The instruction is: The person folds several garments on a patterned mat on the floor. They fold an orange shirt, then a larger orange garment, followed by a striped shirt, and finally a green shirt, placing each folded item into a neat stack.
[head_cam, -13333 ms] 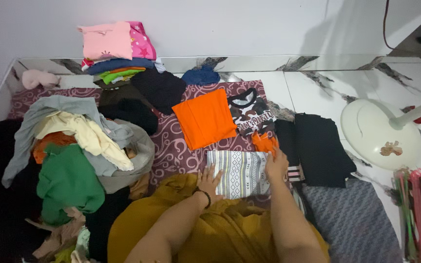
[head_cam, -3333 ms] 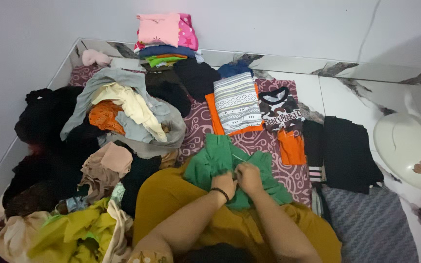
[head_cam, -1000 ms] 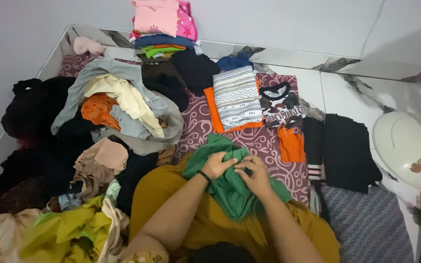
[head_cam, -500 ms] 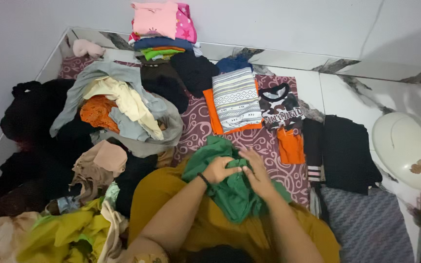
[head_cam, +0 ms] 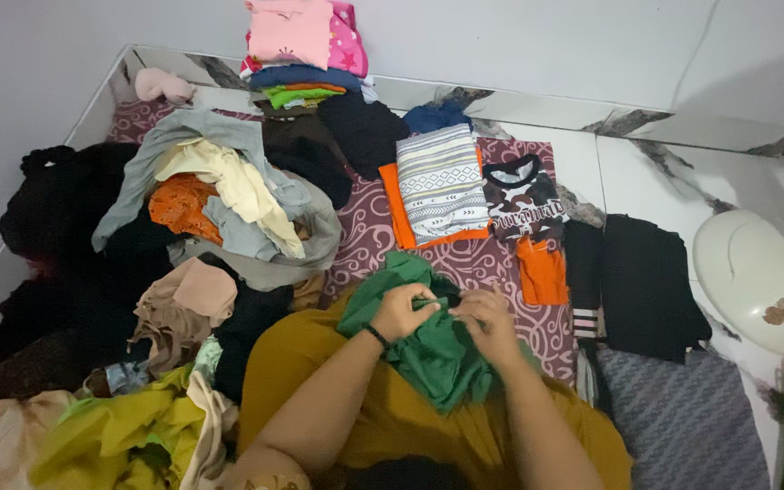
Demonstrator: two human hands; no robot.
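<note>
Both hands, left (head_cam: 403, 311) and right (head_cam: 487, 325), still grip the green cloth (head_cam: 437, 354), now bunched higher; patterned mat (head_cam: 492, 263), tiled floor (head_cam: 628, 181)

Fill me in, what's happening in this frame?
A person sits on the floor amid laundry. Both hands, left hand and right hand, grip a crumpled green garment in the lap. Ahead, on a maroon patterned mat, a folded striped top lies on an orange piece, beside a camouflage-print shirt. An unsorted clothes pile sits to the left, and a folded stack stands by the wall.
</note>
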